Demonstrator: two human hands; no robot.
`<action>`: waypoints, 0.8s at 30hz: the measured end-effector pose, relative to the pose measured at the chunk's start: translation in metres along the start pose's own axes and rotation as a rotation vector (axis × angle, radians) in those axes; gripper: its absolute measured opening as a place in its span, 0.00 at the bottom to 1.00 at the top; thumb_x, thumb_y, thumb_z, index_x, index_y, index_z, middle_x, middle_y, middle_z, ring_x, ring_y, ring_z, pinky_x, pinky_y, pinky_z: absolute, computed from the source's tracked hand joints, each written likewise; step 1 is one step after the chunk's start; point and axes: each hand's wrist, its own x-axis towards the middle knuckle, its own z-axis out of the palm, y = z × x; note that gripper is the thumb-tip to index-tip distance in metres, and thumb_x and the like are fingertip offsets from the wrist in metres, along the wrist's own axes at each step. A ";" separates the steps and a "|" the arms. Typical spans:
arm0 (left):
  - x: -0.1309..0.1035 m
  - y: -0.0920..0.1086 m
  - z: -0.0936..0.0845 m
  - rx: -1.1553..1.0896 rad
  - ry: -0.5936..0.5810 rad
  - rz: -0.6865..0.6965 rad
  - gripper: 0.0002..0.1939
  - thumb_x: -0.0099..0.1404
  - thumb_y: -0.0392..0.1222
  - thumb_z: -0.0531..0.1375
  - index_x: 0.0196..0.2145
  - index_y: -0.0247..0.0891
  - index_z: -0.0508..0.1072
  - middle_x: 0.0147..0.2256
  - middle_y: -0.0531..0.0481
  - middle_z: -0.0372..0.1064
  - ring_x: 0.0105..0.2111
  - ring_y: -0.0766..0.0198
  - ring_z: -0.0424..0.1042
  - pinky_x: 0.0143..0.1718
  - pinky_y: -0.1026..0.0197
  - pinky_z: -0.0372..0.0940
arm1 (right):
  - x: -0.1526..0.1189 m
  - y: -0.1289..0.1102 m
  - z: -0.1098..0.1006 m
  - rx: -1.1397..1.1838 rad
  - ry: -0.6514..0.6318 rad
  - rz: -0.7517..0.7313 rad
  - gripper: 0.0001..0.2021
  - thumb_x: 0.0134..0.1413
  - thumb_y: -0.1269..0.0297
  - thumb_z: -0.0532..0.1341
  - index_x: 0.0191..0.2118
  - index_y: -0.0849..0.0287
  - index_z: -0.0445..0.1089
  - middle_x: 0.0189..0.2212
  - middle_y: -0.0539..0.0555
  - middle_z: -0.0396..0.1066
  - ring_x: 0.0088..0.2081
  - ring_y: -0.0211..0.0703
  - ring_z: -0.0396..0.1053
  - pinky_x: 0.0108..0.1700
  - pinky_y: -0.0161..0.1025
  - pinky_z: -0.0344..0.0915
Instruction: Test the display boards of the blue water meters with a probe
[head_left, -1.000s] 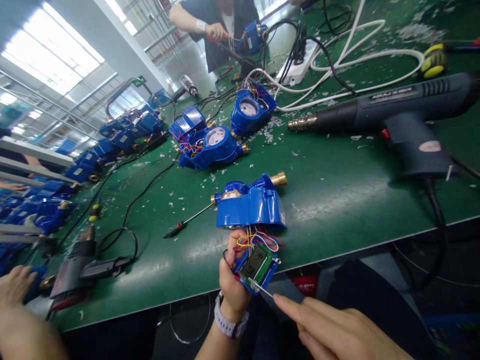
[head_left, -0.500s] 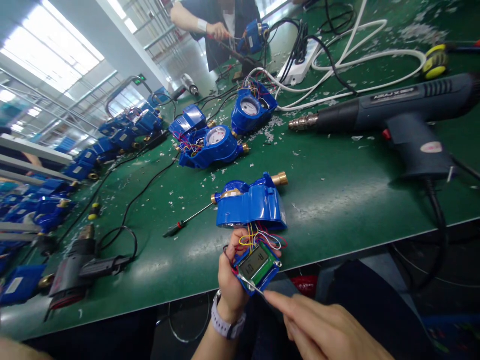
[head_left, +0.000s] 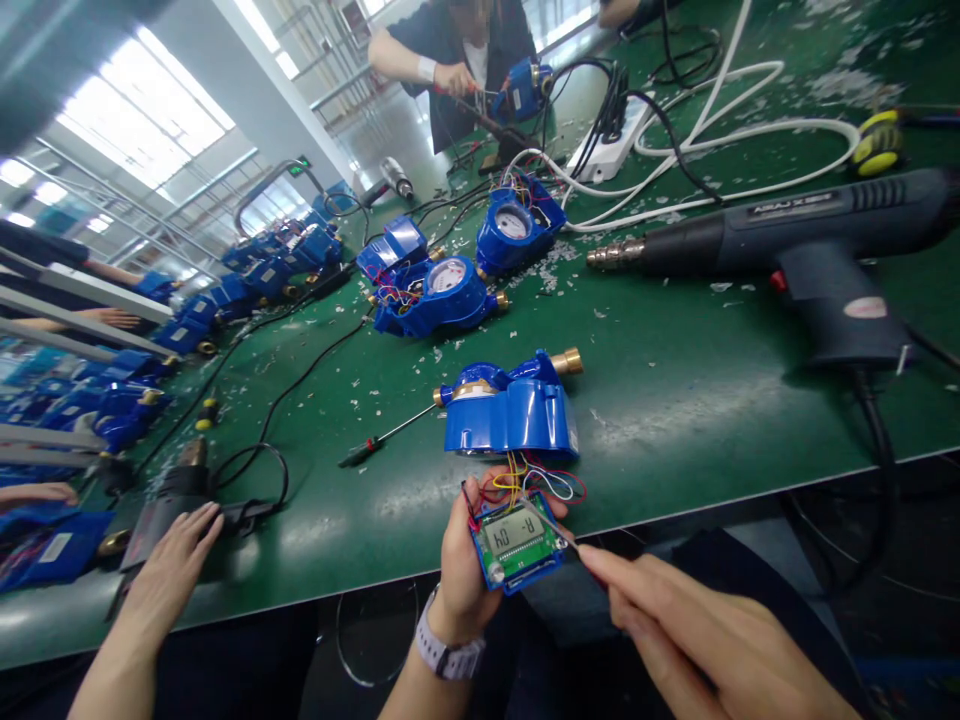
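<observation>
My left hand [head_left: 463, 560] holds a green circuit board [head_left: 517, 545] with a lit display, set in a blue frame. Yellow, red and white wires [head_left: 525, 480] run from it to a blue meter housing [head_left: 510, 415] lying on the green table [head_left: 645, 450]. Between the fingers of my right hand [head_left: 675, 620] is a thin metal tool [head_left: 553, 527], its tip over the board's upper edge near the wires. Most of the tool's handle is hidden by my fingers.
Two opened blue meters [head_left: 446, 290] [head_left: 517, 225] lie beyond. A heat gun [head_left: 750, 235] is at right, another [head_left: 176, 500] at left under a person's hand [head_left: 176, 560]. A screwdriver [head_left: 367, 450] lies left of the housing. Across the table a person [head_left: 472, 60] works on a meter.
The tool tip has moved from the board's lower left to its upper edge. The board has turned and its display reads differently. Another person's hand has come onto the left heat gun.
</observation>
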 end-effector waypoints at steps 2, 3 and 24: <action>-0.005 0.000 -0.002 -0.018 0.018 -0.005 0.22 0.64 0.55 0.58 0.44 0.33 0.72 0.35 0.40 0.78 0.40 0.44 0.78 0.47 0.43 0.68 | -0.001 0.003 -0.009 -0.033 0.048 0.058 0.19 0.63 0.72 0.50 0.57 0.53 0.61 0.42 0.50 0.75 0.39 0.39 0.76 0.41 0.28 0.72; -0.007 0.000 -0.004 -0.028 0.023 -0.004 0.22 0.65 0.55 0.57 0.47 0.33 0.72 0.37 0.40 0.78 0.40 0.44 0.78 0.48 0.43 0.67 | -0.002 0.006 -0.013 -0.062 0.063 0.096 0.17 0.63 0.69 0.51 0.56 0.51 0.62 0.42 0.49 0.75 0.38 0.38 0.76 0.41 0.27 0.72; 0.013 -0.024 -0.012 0.469 0.109 0.416 0.23 0.61 0.51 0.64 0.48 0.40 0.62 0.47 0.40 0.73 0.47 0.55 0.73 0.46 0.58 0.67 | 0.024 0.125 -0.051 -0.051 0.261 0.372 0.24 0.55 0.52 0.56 0.52 0.60 0.69 0.55 0.60 0.66 0.57 0.54 0.63 0.60 0.54 0.57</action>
